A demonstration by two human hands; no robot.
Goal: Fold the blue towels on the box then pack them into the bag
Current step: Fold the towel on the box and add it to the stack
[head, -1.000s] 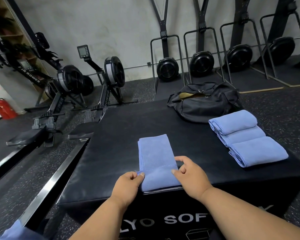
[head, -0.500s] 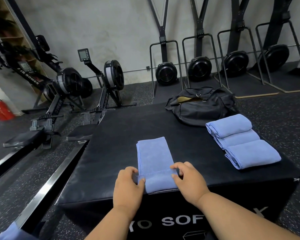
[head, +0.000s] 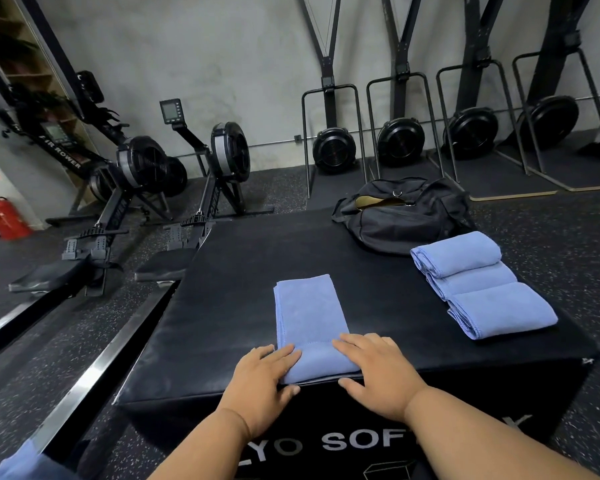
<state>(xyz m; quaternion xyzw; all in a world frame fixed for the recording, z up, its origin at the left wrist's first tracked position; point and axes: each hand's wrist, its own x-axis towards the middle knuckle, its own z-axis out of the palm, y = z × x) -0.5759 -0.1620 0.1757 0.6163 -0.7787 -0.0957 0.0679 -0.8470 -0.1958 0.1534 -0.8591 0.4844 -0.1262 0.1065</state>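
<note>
On the black box (head: 222, 323), a long blue towel (head: 309, 313) lies at 6 o'clock along the near edge, its near end folded over. The left hand (head: 260, 379) and right hand (head: 381, 368) press flat on that fold, fingers straight and laid close together. Three folded towels (head: 482, 282) sit touching at 3 o'clock, just before the black bag (head: 402, 216) at 1 o'clock.

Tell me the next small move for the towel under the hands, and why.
Probably fold the near end forward once more. Both hands, left and right, lie flat on the near folded end of the towel, which stays a long strip, while three towels beside it are already compact and the bag waits open.
</note>
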